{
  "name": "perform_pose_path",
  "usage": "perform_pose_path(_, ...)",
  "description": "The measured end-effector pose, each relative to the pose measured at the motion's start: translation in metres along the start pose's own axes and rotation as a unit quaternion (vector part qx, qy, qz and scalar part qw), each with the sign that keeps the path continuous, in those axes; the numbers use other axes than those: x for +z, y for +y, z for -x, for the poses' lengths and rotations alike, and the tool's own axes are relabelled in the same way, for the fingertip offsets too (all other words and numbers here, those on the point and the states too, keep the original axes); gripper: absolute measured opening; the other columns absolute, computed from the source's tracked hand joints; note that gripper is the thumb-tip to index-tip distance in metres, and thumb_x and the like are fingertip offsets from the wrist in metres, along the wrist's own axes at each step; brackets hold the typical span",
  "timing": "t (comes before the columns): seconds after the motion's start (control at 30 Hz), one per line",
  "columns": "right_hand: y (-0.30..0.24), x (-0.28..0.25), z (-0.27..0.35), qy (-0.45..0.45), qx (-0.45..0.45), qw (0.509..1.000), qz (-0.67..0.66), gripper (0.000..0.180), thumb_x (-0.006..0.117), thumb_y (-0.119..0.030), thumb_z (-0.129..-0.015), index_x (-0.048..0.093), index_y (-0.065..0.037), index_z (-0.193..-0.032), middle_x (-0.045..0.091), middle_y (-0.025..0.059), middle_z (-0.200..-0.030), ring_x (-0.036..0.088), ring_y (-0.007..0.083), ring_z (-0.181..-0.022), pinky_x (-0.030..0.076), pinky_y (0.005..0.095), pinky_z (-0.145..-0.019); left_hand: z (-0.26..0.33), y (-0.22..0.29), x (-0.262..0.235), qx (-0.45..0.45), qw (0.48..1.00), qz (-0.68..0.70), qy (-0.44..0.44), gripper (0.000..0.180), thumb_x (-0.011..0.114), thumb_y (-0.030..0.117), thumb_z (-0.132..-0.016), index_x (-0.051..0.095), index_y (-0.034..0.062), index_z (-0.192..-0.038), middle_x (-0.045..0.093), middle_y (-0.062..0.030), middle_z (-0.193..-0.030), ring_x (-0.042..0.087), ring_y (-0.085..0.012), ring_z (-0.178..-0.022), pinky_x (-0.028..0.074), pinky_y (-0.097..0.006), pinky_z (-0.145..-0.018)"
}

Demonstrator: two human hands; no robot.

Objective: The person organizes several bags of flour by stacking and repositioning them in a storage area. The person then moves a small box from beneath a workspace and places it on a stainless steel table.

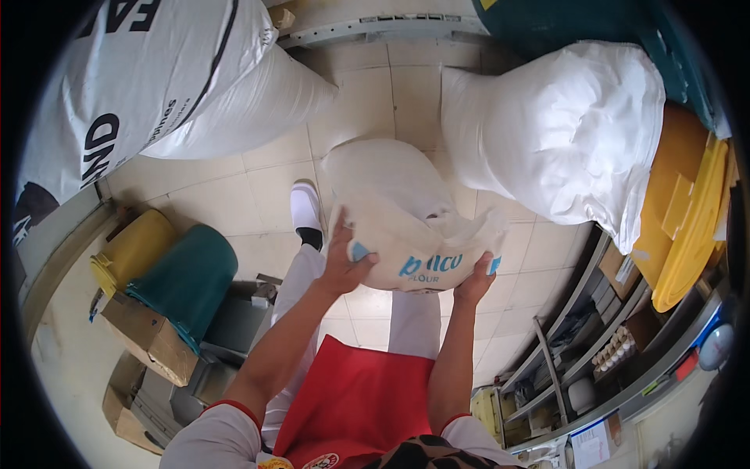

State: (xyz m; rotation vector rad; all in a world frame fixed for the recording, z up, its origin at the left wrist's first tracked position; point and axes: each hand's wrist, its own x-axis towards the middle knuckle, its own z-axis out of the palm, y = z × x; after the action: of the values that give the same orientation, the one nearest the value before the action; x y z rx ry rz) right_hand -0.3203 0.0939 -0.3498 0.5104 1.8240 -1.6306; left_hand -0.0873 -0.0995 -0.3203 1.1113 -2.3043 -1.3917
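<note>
At the centre of the frame, a cream flour sack hangs above the tiled floor, lifted between both hands. The left hand clamps its lower left edge, fingers curled tight into the cloth; the right hand pinches the lower right corner, its fingers mostly hidden behind the fabric. The sack looks heavy and slack, so the thin right-hand grip could slip and drop it onto the white shoe just below left. A large white bag stands close at upper right and a printed white bag at upper left, leaving little room to swing.
</note>
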Motion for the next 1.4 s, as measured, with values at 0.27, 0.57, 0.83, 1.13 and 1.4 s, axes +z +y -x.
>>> perform_pose_path(0.27, -0.017, 0.007, 0.058, -0.094, 0.044, 0.992, -0.078, 0.048, 0.057, -0.030, -0.104, 0.051, 0.002, -0.141, 0.061, 0.0121, -0.134, 0.061, 0.0255, -0.119, 0.051, 0.0418, -0.102, 0.044, 0.020, -0.033, -0.371, 0.904, 0.149, 0.151, 0.058, 0.052, 0.051, -0.103, 0.065, -0.0049, -0.110, 0.066, -0.0106, -0.093, 0.061, -0.0212, -0.091, 0.049, -0.036, -0.082)
perform_pose_path(0.57, -0.123, 0.062, 0.166, -0.059, 0.060, 0.996, 0.001, 0.044, 0.070, -0.027, -0.097, 0.062, 0.011, -0.117, 0.068, 0.0181, -0.109, 0.069, 0.0286, -0.093, 0.057, 0.0434, -0.079, 0.029, 0.120, -0.169, -0.444, 0.785, 0.355, 0.248, 0.089, 0.064, 0.065, -0.089, 0.061, -0.0221, -0.106, 0.068, -0.0254, -0.098, 0.068, -0.0263, -0.086, 0.054, -0.039, -0.074)
perform_pose_path(0.83, -0.287, 0.089, 0.352, -0.116, -0.114, 0.987, 0.012, 0.040, 0.068, -0.023, -0.097, 0.062, 0.011, -0.118, 0.068, 0.0166, -0.108, 0.067, 0.0252, -0.092, 0.056, 0.0423, -0.080, 0.120, 0.301, -0.342, -0.280, 0.928, 0.224, 0.097, 0.080, 0.062, 0.062, -0.091, 0.066, -0.0163, -0.108, 0.071, -0.0265, -0.098, 0.069, -0.0293, -0.091, 0.051, -0.042, -0.081)
perform_pose_path(1.13, -0.568, 0.171, 0.613, -0.044, -0.545, 0.826, -0.136, 0.048, 0.063, -0.028, -0.100, 0.058, 0.011, -0.127, 0.064, 0.0173, -0.121, 0.064, 0.0238, -0.104, 0.051, 0.0373, -0.094, 0.101, 0.567, -0.609, 0.177, 0.899, 0.376, 0.138, 0.045, 0.060, 0.040, -0.101, 0.062, 0.0048, -0.074, 0.049, 0.0054, -0.060, 0.046, -0.0070, -0.060, 0.037, -0.031, -0.053)
perform_pose_path(1.4, -0.770, 0.284, 0.772, -0.138, -0.732, 0.590, -0.312, 0.053, 0.051, -0.035, -0.105, 0.051, 0.008, -0.136, 0.053, 0.0188, -0.137, 0.053, 0.0270, -0.120, 0.043, 0.0383, -0.106, 0.092, 0.788, -0.813, 0.658, 0.617, 0.352, 0.252, 0.047, 0.061, 0.032, -0.101, 0.060, 0.0043, -0.063, 0.052, -0.0028, -0.049, 0.051, -0.0115, -0.044, 0.038, -0.033, -0.044)
